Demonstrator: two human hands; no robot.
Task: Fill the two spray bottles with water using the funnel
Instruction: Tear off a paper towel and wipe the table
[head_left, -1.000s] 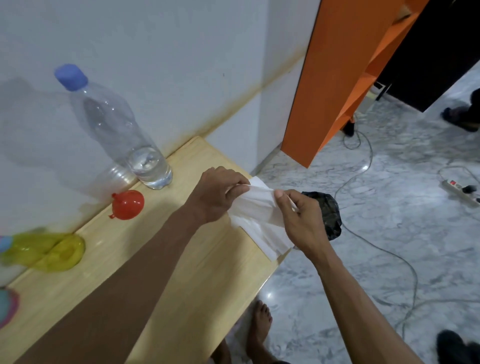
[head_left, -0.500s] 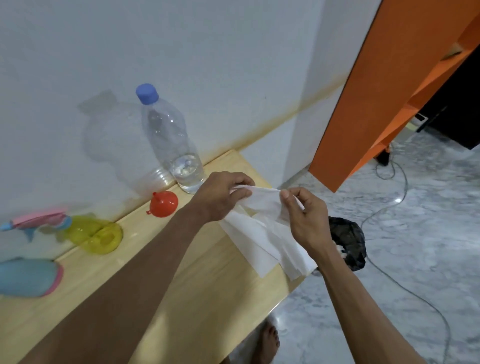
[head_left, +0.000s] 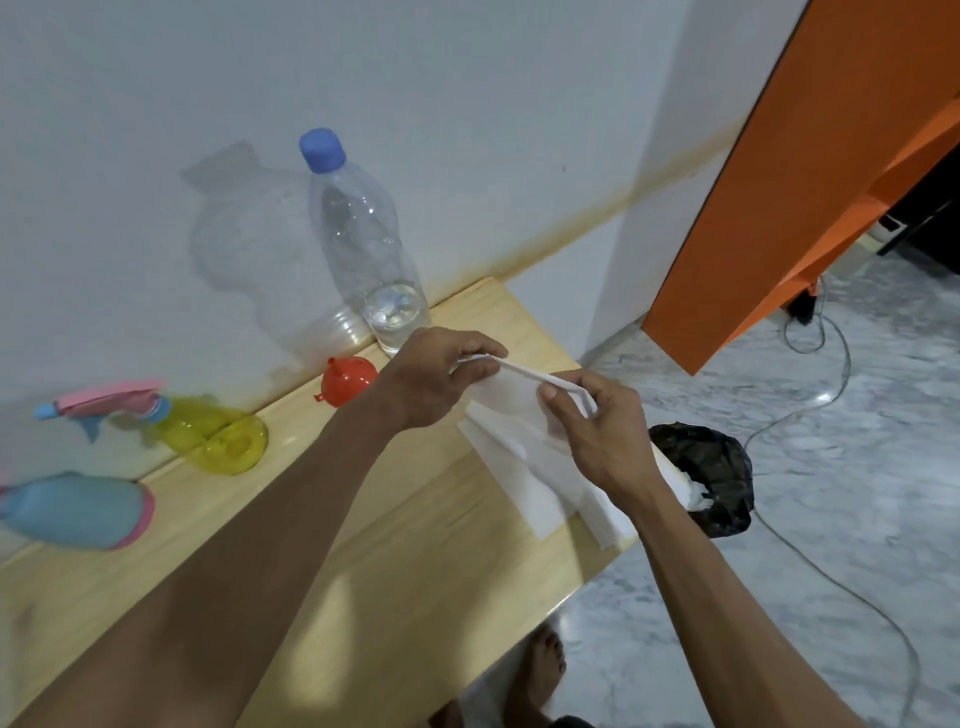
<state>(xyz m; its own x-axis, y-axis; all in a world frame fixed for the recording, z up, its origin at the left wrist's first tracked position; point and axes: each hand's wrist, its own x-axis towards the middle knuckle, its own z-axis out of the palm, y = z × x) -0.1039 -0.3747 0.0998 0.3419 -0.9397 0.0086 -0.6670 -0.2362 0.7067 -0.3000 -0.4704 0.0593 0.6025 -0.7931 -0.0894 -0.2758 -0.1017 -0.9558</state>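
Note:
A white paper tissue (head_left: 524, 457) hangs over the right end of the wooden table (head_left: 389, 561). My left hand (head_left: 431, 379) pinches its upper edge and my right hand (head_left: 597, 431) pinches the same edge further right. A red funnel (head_left: 347, 381) lies on the table by the wall. Behind it stands a clear water bottle (head_left: 363, 244) with a blue cap and a little water at the bottom. A yellow spray bottle (head_left: 208, 434) with a pink and blue trigger head stands at the left. A blue spray bottle (head_left: 72, 509) with a pink base shows at the far left.
The white wall runs along the table's far side. A bin lined with a black bag (head_left: 711, 478) sits on the marble floor off the table's right end. An orange cabinet (head_left: 779, 182) rises at the right, with cables (head_left: 810, 410) on the floor. A bare foot (head_left: 543, 670) shows below the table edge.
The view has swung left, bringing both spray bottles into sight. Both hands have pulled the tissue's upper edge taut between them, and the sheet now hangs more unfolded.

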